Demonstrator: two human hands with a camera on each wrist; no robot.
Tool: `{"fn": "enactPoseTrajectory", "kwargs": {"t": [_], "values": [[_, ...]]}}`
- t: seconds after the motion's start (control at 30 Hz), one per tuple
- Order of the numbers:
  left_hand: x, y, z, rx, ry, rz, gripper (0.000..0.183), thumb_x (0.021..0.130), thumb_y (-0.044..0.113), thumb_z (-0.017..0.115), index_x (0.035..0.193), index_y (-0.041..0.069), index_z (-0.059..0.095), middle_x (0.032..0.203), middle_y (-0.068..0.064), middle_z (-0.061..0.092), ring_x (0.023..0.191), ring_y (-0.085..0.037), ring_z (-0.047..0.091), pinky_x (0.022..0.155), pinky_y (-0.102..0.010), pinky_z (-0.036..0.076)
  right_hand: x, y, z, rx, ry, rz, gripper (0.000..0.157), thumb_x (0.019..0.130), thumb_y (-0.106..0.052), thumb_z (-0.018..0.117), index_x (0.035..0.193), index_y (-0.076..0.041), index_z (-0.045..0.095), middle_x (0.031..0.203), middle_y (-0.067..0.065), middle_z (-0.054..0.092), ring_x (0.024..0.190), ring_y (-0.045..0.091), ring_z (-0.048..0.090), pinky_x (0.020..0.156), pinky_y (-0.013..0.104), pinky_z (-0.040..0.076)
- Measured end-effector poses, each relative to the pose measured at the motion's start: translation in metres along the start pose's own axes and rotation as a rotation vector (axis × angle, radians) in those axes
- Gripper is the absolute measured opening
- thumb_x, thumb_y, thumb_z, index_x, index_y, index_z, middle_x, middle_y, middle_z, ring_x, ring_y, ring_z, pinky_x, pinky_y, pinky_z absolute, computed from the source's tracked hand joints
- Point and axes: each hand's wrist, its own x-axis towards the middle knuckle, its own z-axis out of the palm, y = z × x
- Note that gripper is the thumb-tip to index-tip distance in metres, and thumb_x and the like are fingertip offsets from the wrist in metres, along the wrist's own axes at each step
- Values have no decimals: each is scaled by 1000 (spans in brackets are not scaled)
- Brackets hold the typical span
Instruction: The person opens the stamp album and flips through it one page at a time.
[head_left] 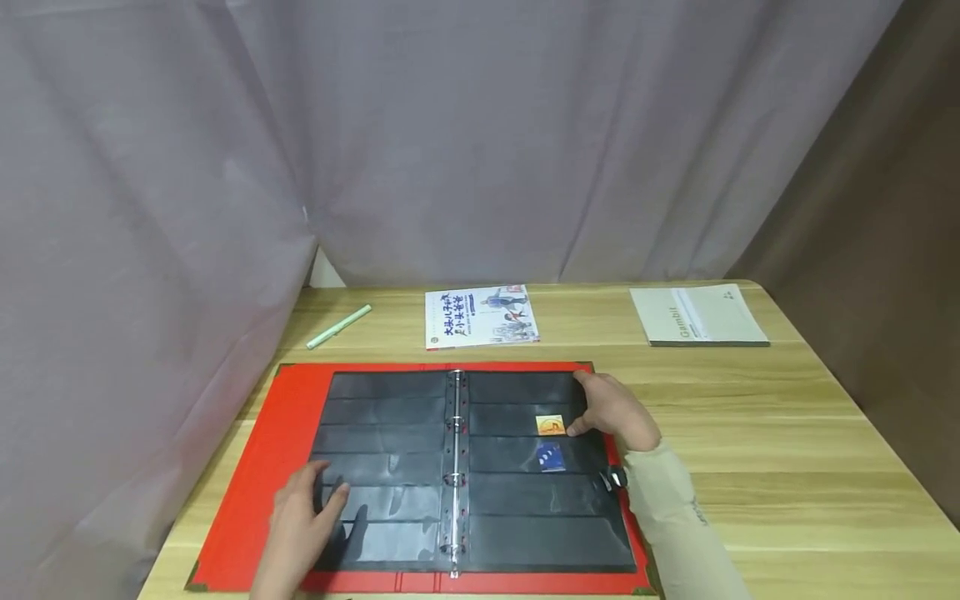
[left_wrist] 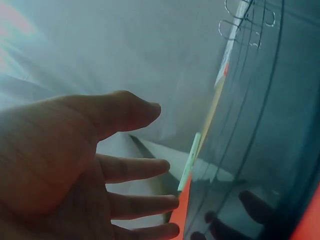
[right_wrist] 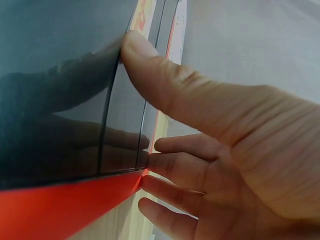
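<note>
A stamp album (head_left: 255, 475) with a red cover and black pocket pages lies spread on the table. In the head view, my left hand (head_left: 296, 521) is over the outer edge of the left page (head_left: 382, 467), fingers apart and holding nothing. My right hand (head_left: 617, 410) is at the upper outer edge of the right page (head_left: 517, 537). In the right wrist view its thumb (right_wrist: 140, 47) lies at a pocket strip, while the other fingers (right_wrist: 182, 170) extend by the page edge. Beside that thumb is a yellow-orange stamp (head_left: 551, 426); a blue stamp (head_left: 551, 457) sits one row below.
Metal binder rings (head_left: 455, 479) run down the album's middle. Behind it lie a light green pen (head_left: 339, 326), a white illustrated booklet (head_left: 480, 317) and a pale "Gambit" book (head_left: 697, 315). A grey curtain (head_left: 480, 142) hangs along the table's far edge (head_left: 585, 286).
</note>
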Motion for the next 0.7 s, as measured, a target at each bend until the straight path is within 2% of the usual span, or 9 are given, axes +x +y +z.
{"fn": "enactPoseTrajectory", "kwargs": {"t": [0.07,0.27,0.47,0.57,0.7], "values": [[2,3,2,-11,3,14,52,94,19,70,136,-7,53,139,-33,50,127,-56,42,100,-71,36,0,-1,0,-6,1,1,102,60,-19,99,142,10,46,127,27,62,115,39,60,99,54,48],[15,16,4,-39,-55,8,57,95,18,68,140,-8,47,149,-36,36,137,-55,32,109,-68,28,0,-1,-2,-23,16,-18,100,61,-20,99,142,10,47,126,27,62,116,40,59,100,53,47],[22,24,9,-48,-59,98,60,94,20,71,141,-9,47,150,-36,35,140,-52,31,110,-68,28,0,-1,0,-17,5,-34,96,64,-19,98,141,9,48,129,25,61,118,39,58,102,52,46],[24,26,11,-29,-76,124,61,95,23,71,141,-9,47,151,-39,33,140,-55,29,109,-71,26,0,-2,2,3,-7,-25,94,65,-15,97,141,9,48,130,24,61,118,38,57,104,52,45],[27,25,16,-11,-102,116,59,94,21,71,140,-9,48,151,-40,31,140,-60,25,108,-75,22,0,-3,3,25,-11,-5,95,65,-11,96,143,9,47,133,23,59,120,37,55,105,53,44]]}}
